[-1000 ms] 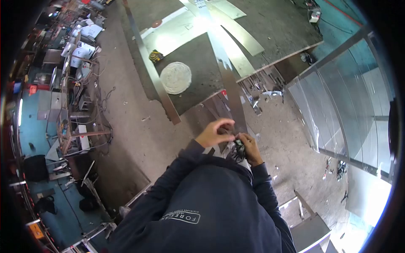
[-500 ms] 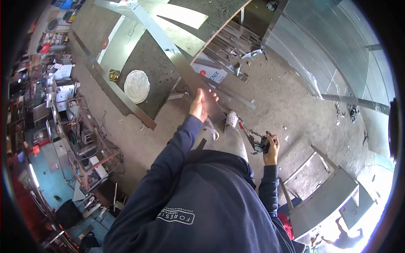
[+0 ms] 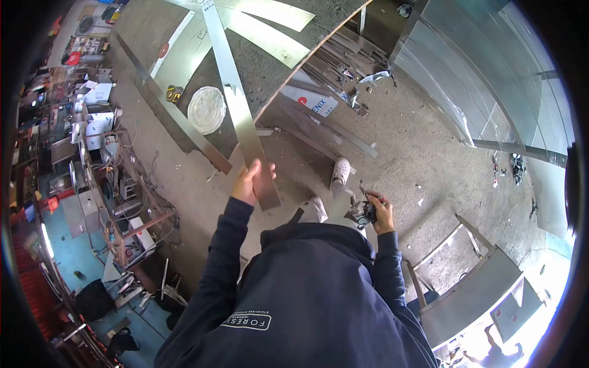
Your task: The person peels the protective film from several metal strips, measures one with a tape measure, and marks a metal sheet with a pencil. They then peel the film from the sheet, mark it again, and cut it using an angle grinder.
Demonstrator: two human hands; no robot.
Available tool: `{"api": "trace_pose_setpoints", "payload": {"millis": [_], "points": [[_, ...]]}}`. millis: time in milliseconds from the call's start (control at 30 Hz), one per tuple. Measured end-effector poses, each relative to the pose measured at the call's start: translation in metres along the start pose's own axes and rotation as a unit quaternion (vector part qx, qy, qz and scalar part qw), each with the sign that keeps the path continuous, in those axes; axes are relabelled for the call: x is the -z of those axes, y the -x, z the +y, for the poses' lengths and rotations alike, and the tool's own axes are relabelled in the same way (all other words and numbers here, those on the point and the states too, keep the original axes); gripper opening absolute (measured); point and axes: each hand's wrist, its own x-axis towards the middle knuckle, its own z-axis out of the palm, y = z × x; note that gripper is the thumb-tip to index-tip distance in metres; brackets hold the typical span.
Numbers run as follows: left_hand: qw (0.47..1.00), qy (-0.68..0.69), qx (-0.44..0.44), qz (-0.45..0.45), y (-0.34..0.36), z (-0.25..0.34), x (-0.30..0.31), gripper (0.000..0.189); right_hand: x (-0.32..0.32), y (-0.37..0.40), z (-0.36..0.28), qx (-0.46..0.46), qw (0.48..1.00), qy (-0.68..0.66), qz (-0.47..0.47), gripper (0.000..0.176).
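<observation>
My left hand [image 3: 246, 186] is closed around the near end of a long flat metal strip [image 3: 236, 101]. The thumb lies over the strip's face and the fingertips show at its far edge. From there the strip stretches up over the worktable [image 3: 245, 64]. At my right side, my right hand [image 3: 381, 213] grips a dark, tangled bundle [image 3: 363, 212] whose parts I cannot make out. On the table near the strip are a round whitish lid-like disc [image 3: 207, 110] and a yellow and black tape measure [image 3: 174, 93].
Shiny sheet pieces [image 3: 270, 43] and another long strip [image 3: 184, 119] lie on the table. Metal offcuts [image 3: 325, 67] are stacked beneath its edge. Large sheet-metal panels [image 3: 472, 80] stand right. A metal-framed stand [image 3: 472, 294] is lower right, near another person [image 3: 494, 352]. Cluttered racks [image 3: 116, 202] line the left.
My left hand has moved left and closer to my body, drawing the strip along. My right hand has shifted slightly left with the dark bundle. My feet have moved apart.
</observation>
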Motion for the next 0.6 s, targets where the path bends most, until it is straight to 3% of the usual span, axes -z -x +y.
{"api": "trace_pose_setpoints", "payload": {"millis": [100, 233, 367, 467, 600], "points": [[0.998, -0.011, 0.026, 0.06, 0.031, -0.03, 0.019, 0.02, -0.004, 0.001, 0.014, 0.004, 0.999, 0.03, -0.024, 0.02], [0.998, 0.002, 0.017, 0.058, 0.078, -0.077, 0.045, 0.024, -0.019, 0.019, 0.021, -0.037, 0.993, 0.051, -0.098, 0.029], [0.992, -0.037, 0.056, 0.105, 0.138, -0.11, 0.069, 0.03, -0.027, 0.028, 0.043, -0.015, 0.969, 0.195, -0.148, 0.032], [0.986, -0.098, 0.067, 0.114, 0.208, -0.12, 0.104, 0.032, -0.059, 0.042, 0.044, -0.065, 0.947, 0.234, -0.21, 0.039], [0.968, -0.139, 0.138, 0.157, 0.346, -0.117, 0.141, 0.026, -0.133, 0.033, 0.074, -0.018, 0.91, 0.293, -0.292, 0.049]]}}
